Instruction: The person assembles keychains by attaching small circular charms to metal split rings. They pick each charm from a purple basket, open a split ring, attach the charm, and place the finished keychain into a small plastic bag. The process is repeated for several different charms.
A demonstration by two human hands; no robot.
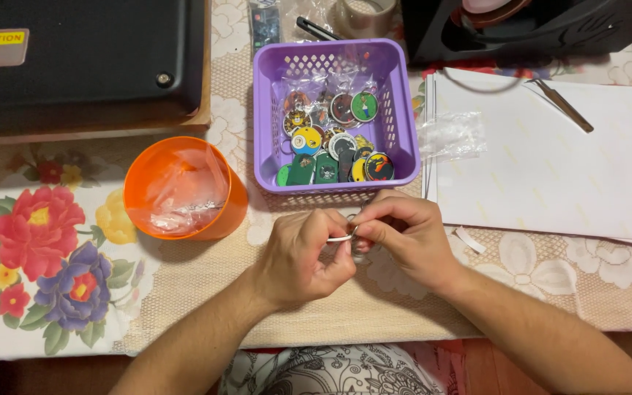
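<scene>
Both forearms converge from the lower edge toward the table's middle, just before the purple basket (pixel 334 110). Left hand (pixel 301 256) and right hand (pixel 407 238), fingers curled tight, pinch a small metal ring (pixel 341 237) between them, lying roughly left to right.

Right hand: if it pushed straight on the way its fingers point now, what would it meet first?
The right hand points leftward, its fingertips on a small metal ring. Straight on, it would meet the left hand, which pinches the same ring. Depth is hard to judge, but they look nearly touching.
</scene>
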